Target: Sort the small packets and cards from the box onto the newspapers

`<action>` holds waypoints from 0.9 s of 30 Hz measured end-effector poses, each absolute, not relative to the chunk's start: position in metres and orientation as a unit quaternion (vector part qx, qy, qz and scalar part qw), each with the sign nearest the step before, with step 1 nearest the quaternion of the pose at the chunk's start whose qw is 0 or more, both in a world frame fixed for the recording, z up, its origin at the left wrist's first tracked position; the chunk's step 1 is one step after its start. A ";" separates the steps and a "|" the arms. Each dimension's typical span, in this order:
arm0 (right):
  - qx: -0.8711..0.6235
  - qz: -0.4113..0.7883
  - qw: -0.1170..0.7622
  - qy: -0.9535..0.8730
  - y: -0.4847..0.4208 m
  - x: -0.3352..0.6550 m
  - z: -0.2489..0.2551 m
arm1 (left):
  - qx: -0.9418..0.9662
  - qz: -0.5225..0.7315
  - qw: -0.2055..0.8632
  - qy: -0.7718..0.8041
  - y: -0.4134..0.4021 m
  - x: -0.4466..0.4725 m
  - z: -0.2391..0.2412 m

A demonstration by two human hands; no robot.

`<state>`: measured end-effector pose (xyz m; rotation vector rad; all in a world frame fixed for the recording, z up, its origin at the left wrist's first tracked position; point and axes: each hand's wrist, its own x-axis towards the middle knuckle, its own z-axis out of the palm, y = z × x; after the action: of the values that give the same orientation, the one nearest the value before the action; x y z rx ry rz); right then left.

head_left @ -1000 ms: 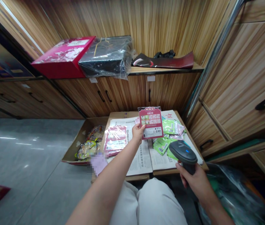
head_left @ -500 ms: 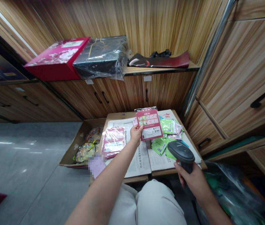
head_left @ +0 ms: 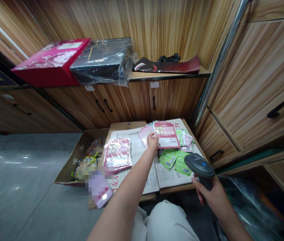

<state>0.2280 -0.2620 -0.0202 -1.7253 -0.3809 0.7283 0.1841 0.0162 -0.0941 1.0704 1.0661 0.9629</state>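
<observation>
The left hand (head_left: 153, 142) grips a flat, rectangular red packet (head_left: 167, 134) by its edge, near shiny green sachets (head_left: 169, 159) on printed newspaper (head_left: 138, 137); the right hand's (head_left: 211, 192) fingers clasp a dark grey plastic handheld scanner (head_left: 199, 165).

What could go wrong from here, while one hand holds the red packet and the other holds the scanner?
The left hand holds the red packet by one edge only, so it might slip or bend. The green packets lie loose on the newspaper; the scanner in the right hand, close to them in this view, could knock them out of place.
</observation>
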 end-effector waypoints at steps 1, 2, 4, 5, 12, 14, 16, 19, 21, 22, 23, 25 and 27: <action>-0.737 0.311 0.577 -0.161 -0.262 0.229 -0.020 | 0.479 0.423 0.619 0.456 0.017 0.184 -0.094; -0.738 0.313 0.577 -0.159 -0.263 0.229 -0.021 | 0.493 0.425 0.615 0.445 0.018 0.184 -0.095; -0.739 0.316 0.574 -0.156 -0.263 0.229 -0.021 | 0.516 0.413 0.621 0.422 0.020 0.182 -0.095; -0.740 0.317 0.572 -0.159 -0.262 0.229 -0.021 | 0.524 0.402 0.628 0.412 0.022 0.181 -0.096; -0.741 0.322 0.562 -0.174 -0.260 0.223 -0.018 | 0.562 0.368 0.601 0.433 0.028 0.174 -0.100; -0.744 0.322 0.560 -0.172 -0.260 0.221 -0.016 | 0.558 0.368 0.589 0.455 0.029 0.171 -0.100; -0.743 0.321 0.559 -0.177 -0.260 0.218 -0.013 | 0.561 0.367 0.573 0.472 0.029 0.168 -0.098; -0.741 0.322 0.559 -0.187 -0.260 0.215 -0.010 | 0.584 0.365 0.542 0.482 0.029 0.159 -0.093; -0.741 0.327 0.554 -0.192 -0.262 0.212 -0.009 | 0.605 0.354 0.509 0.499 0.029 0.150 -0.087; -0.741 0.330 0.551 -0.196 -0.263 0.211 -0.009 | 0.615 0.346 0.486 0.515 0.029 0.144 -0.083; -0.744 0.335 0.542 -0.199 -0.264 0.210 -0.010 | 0.625 0.335 0.460 0.534 0.029 0.137 -0.079; -0.744 0.341 0.534 -0.211 -0.267 0.208 -0.010 | 0.644 0.305 0.398 0.578 0.029 0.120 -0.070; -0.742 0.346 0.529 -0.222 -0.269 0.205 -0.010 | 0.662 0.270 0.332 0.615 0.029 0.101 -0.061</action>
<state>0.2051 -0.2688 -0.0098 -1.7730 -0.5306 0.8268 0.1009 0.0289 -0.0613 1.7285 1.6078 0.7059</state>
